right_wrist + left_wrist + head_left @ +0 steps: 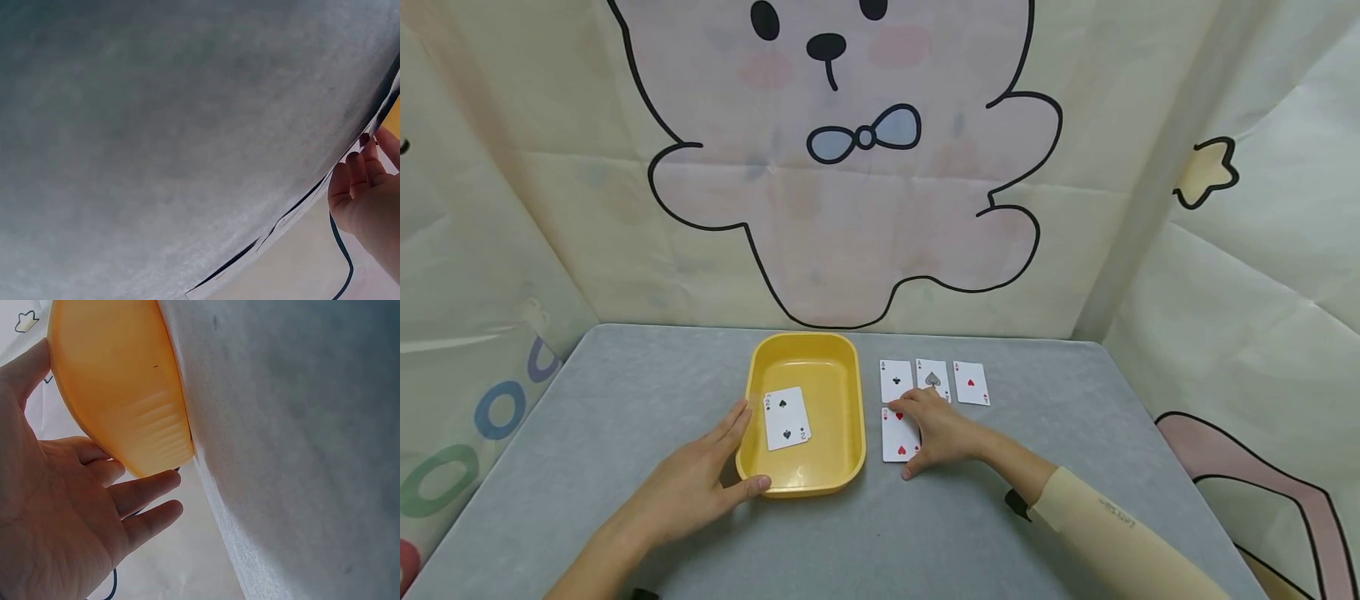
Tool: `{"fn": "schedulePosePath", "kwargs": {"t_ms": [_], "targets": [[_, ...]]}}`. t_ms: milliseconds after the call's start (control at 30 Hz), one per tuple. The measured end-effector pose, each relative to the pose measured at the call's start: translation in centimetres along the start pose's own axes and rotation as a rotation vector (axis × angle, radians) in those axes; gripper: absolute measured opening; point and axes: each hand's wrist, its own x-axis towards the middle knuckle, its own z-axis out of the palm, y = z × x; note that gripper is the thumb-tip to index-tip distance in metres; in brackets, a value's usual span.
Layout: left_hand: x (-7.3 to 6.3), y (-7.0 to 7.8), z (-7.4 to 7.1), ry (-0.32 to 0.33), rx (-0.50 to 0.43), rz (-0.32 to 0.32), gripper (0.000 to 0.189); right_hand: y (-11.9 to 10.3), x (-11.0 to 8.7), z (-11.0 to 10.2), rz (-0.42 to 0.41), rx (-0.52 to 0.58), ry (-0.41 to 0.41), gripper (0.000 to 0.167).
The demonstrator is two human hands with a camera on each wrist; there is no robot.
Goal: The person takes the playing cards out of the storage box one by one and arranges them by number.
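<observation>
A yellow tray (835,467) stands on the table, with a two of spades (786,419) face up on a small card stack inside. My left hand (692,479) is at the tray's near left corner, thumb on the rim and fingers extended along the side. In the left wrist view this hand (75,500) has its fingers spread against the tray (119,375). My right hand (943,429) arches over a two of hearts (897,437), fingertips near its top edge and thumb past its lower edge. In the right wrist view the contact of the right hand (372,194) is partly hidden.
Above the two of hearts lies a row of aces: clubs (895,381), spades (931,373) and hearts (972,383). A grey cloth covers the table (1037,392). Behind it hangs a printed curtain (850,217), with more fabric on both sides.
</observation>
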Motion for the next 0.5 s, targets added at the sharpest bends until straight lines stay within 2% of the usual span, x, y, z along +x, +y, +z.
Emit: {"fn": "schedulePosePath", "kwargs": {"t_ms": [500], "targets": [[0.01,-0.03,0.04,0.000,0.007,0.001,0.104,0.00,-0.14,-0.04,-0.019,-0.014,0.036,0.100]]}}
